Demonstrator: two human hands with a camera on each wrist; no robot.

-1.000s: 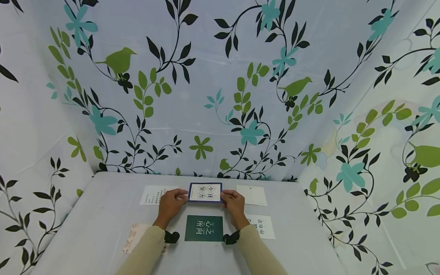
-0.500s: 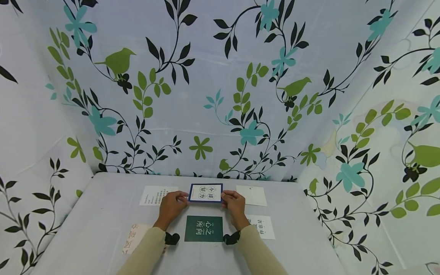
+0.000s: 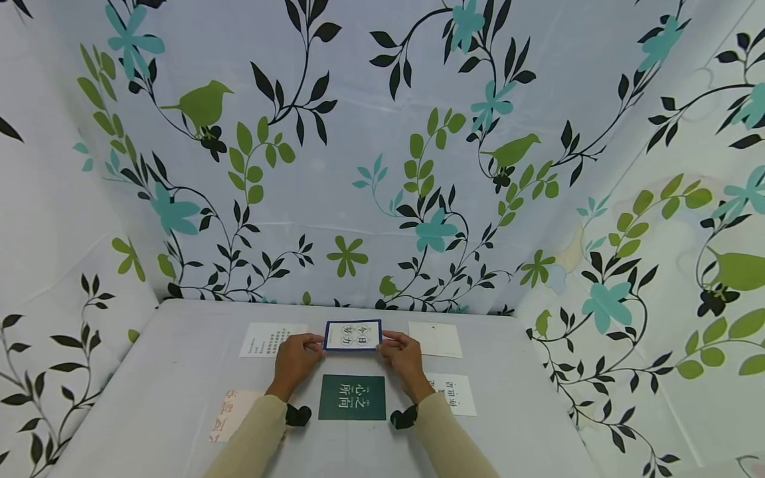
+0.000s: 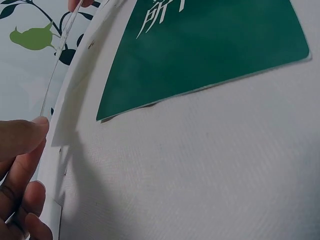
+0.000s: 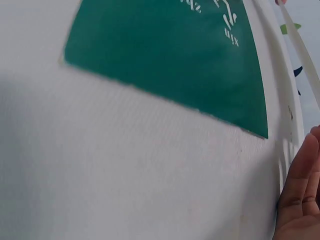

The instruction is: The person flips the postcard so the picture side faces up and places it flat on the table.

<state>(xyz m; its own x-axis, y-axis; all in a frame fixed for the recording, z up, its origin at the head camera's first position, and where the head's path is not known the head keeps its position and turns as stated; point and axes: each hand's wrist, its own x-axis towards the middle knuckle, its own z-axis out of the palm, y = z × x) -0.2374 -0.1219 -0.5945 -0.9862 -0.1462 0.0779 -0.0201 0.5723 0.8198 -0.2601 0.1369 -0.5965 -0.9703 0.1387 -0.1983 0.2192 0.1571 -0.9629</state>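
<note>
A blue-bordered card (image 3: 352, 335) with printed characters is held tilted up at the far middle of the table. My left hand (image 3: 297, 362) pinches its left edge between thumb and forefinger; in the left wrist view the thumb (image 4: 25, 137) presses on the card's end. At the card's right edge, my right hand (image 3: 403, 360) has its fingers fairly straight, fingertips at or touching the edge. Part of that hand lies outside the right wrist view. Nearer to me, a green card (image 3: 352, 397) with white characters lies flat between my forearms.
More cards lie on the white table (image 3: 149, 378): a white text card (image 3: 259, 340) and a pinkish card (image 3: 230, 415) at left, a cream card (image 3: 439, 340) and another white text card (image 3: 457, 395) at right. Patterned cloth (image 3: 358, 166) rises behind.
The blue-bordered card has shifted slightly left. My right hand's fingers have straightened and overlap its right edge less, while my left hand keeps its pinch.
</note>
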